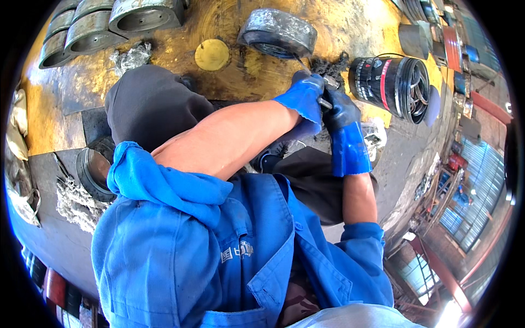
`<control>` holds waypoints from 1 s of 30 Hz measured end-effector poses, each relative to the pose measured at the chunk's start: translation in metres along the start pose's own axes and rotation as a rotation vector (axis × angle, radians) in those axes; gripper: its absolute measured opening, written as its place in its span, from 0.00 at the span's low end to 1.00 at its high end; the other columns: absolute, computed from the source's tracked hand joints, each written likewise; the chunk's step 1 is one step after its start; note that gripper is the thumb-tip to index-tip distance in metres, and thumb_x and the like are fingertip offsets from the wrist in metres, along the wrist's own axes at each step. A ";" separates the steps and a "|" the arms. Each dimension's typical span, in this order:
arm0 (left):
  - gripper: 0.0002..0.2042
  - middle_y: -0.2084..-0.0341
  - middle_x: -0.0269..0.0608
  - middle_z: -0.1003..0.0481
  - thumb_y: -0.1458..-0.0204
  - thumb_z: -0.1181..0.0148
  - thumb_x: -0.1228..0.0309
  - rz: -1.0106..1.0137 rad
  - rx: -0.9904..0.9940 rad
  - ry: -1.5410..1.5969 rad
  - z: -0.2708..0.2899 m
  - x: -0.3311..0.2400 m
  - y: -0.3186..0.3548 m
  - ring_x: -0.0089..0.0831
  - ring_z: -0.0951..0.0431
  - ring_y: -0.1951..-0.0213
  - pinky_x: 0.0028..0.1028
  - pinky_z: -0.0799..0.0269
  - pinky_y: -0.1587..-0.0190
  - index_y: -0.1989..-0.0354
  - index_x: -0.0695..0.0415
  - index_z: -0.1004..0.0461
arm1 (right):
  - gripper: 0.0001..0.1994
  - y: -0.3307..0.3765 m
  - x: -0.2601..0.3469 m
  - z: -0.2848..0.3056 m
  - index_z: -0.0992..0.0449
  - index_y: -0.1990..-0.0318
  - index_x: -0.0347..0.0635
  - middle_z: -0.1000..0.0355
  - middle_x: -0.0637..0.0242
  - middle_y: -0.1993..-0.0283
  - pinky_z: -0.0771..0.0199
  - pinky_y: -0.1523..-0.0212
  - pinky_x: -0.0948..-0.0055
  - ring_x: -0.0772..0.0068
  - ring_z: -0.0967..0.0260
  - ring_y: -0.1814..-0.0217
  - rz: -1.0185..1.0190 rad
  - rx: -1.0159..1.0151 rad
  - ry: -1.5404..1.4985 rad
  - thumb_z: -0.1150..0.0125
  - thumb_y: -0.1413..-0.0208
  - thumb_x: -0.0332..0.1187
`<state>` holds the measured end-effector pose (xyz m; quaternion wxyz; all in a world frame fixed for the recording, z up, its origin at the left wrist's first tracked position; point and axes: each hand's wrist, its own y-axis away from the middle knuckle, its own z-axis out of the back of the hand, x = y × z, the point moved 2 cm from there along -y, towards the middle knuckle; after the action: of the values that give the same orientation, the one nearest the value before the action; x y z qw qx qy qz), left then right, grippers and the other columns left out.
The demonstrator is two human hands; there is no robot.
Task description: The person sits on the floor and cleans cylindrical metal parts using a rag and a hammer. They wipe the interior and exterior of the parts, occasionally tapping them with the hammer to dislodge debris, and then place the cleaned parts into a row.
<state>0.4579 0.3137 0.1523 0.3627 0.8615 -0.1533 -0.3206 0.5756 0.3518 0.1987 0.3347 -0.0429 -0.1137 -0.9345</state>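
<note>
Both my hands wear blue rubber gloves and are close together near a thick metal ring (280, 31). My left hand (307, 90) is closed around a metal tool with a thin shaft that reaches toward the ring's lower rim. A shiny metal end (330, 82) shows between the gloves, and a short metal bar (324, 103) sticks out just below it. My right hand (342, 112), darkened with grime, is closed against these metal parts; its grip is partly hidden. A dark, greasy rag (331, 66) lies just beyond my hands.
At right stands a black bucket (367, 82) with metal pieces inside. Several heavy metal rings (93, 34) sit far left, near a crumpled grey rag (131, 58). A round yellowish disc (212, 54) lies on the stained yellow surface. My bent knee (156, 104) is left of my arms.
</note>
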 end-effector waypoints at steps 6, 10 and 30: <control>0.13 0.66 0.44 0.27 0.45 0.43 0.65 -0.267 0.086 0.073 0.020 0.024 -0.043 0.34 0.26 0.63 0.36 0.32 0.61 0.55 0.58 0.29 | 0.29 0.013 0.001 -0.031 0.29 0.40 0.60 0.22 0.56 0.58 0.23 0.57 0.54 0.48 0.24 0.55 -0.025 -0.114 -0.122 0.39 0.53 0.27; 0.06 0.77 0.41 0.27 0.48 0.42 0.69 -0.101 -0.172 -0.218 0.005 0.018 -0.057 0.35 0.26 0.73 0.37 0.31 0.69 0.70 0.59 0.24 | 0.27 0.012 -0.009 -0.031 0.28 0.42 0.58 0.22 0.56 0.57 0.23 0.56 0.54 0.48 0.24 0.55 -0.025 -0.157 -0.071 0.39 0.52 0.26; 0.10 0.73 0.42 0.29 0.44 0.46 0.66 -0.057 -0.127 -0.347 0.014 0.017 -0.073 0.31 0.28 0.71 0.32 0.34 0.70 0.61 0.60 0.30 | 0.16 -0.005 -0.036 -0.052 0.23 0.49 0.53 0.23 0.53 0.57 0.25 0.54 0.53 0.46 0.25 0.53 -0.052 -0.131 -0.297 0.40 0.46 0.32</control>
<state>0.4637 0.3485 0.0843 0.3753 0.7725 -0.1687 -0.4837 0.6004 0.3654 0.1420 0.2863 -0.1994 -0.1019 -0.9316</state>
